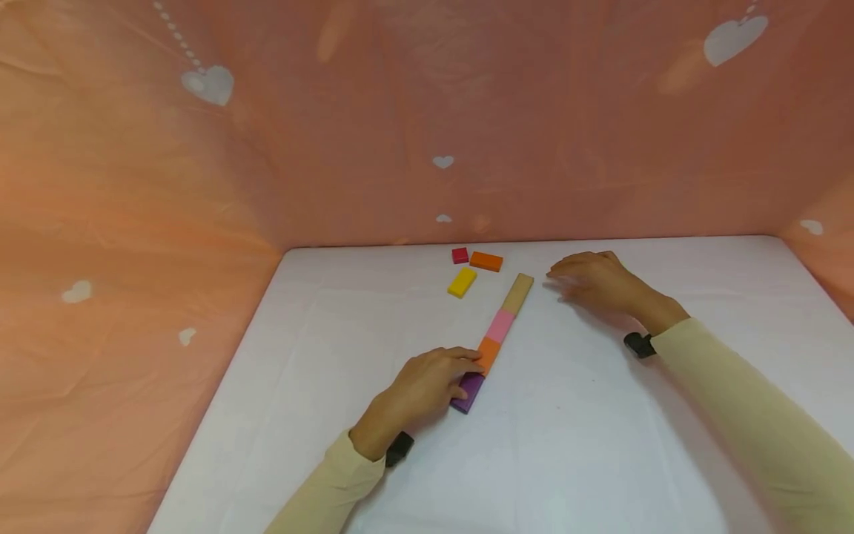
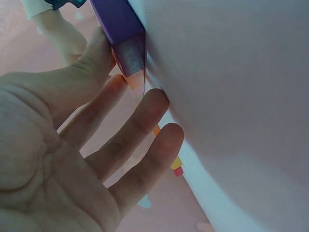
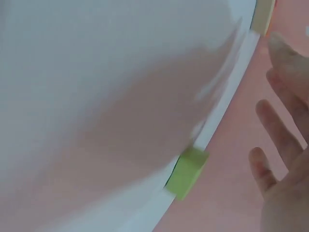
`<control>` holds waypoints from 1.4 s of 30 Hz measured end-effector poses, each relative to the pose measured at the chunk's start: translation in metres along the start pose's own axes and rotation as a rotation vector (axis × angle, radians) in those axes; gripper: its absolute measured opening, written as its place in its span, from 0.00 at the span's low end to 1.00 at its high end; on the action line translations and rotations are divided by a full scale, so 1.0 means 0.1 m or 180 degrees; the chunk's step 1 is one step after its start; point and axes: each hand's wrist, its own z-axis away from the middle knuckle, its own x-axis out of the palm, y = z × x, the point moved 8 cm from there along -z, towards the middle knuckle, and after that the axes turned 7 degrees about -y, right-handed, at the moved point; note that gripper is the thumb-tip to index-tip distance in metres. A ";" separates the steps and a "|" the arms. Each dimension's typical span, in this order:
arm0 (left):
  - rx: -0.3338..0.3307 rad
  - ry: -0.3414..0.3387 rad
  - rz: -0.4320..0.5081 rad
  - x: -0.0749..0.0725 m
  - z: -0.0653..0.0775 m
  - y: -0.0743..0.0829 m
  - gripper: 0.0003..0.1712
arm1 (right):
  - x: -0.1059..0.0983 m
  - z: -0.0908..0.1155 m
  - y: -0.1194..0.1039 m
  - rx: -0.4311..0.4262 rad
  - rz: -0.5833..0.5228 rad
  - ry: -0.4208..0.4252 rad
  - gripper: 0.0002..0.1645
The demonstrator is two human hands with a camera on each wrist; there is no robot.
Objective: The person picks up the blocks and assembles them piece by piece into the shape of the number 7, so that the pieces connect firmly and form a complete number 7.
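A slanting row of flat blocks lies on the white table: purple (image 1: 468, 393), orange (image 1: 490, 354), pink (image 1: 500, 326) and pale wood (image 1: 517, 294), end to end. My left hand (image 1: 427, 382) rests along the row's near left side, thumb at the purple block and fingertips at the orange one. Slightly bent fingers (image 2: 145, 121) spread beside the purple block in the left wrist view. Right of the wooden end hovers my right hand (image 1: 597, 282), holding nothing. A green block (image 3: 187, 171) shows in the right wrist view; in the head view it cannot be seen.
Behind the row's far end lie a small red block (image 1: 459, 256), a second orange block (image 1: 486, 261) and a yellow block (image 1: 462, 282). Pinkish-orange cloth (image 1: 534, 133) with white hearts hangs behind and beside the white table (image 1: 293, 311).
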 end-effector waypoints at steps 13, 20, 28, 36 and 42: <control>0.0039 0.0042 -0.0013 -0.02 0.01 0.01 0.25 | -0.18 0.26 0.53 0.0524 -0.0073 -0.0008 0.27; 0.0034 0.0027 -0.0037 -0.01 0.00 0.01 0.25 | -0.14 0.32 0.75 0.0687 0.0019 -0.0084 0.29; 0.0043 0.0022 -0.0053 -0.01 0.01 0.01 0.25 | -0.11 0.32 0.75 0.0704 0.0180 -0.0170 0.29; 0.0002 0.0012 -0.0034 -0.01 0.01 0.00 0.25 | -0.12 0.31 0.71 0.0631 0.0148 -0.0127 0.26; 0.0005 0.0001 -0.0039 0.00 0.01 0.01 0.25 | -0.10 0.30 0.72 0.0684 0.0050 -0.0118 0.25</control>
